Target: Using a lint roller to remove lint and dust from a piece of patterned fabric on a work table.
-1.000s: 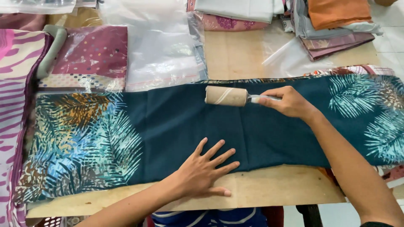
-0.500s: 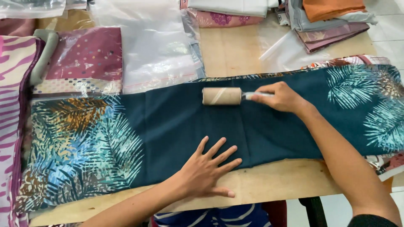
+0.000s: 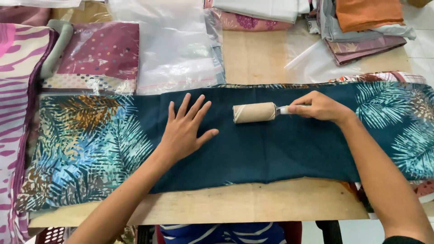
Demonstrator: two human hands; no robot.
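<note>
The left hand (image 3: pixel 183 131) is lying flat, fingers spread wide, pinning the teal cloth (image 3: pixel 271 149) to the table (image 3: pixel 253 203) to keep it taut. The right hand (image 3: pixel 318 107) is gripping a lint roller (image 3: pixel 254 112) resting mid-cloth. Open cloth is lying between both hands. 2 bagged fabrics (image 3: pixel 99 54) are crowding the far edge.

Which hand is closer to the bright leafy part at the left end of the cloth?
Left. The left hand lies flat on the dark cloth just beside the leafy print. The right hand is farther away, holding the lint roller.
</note>
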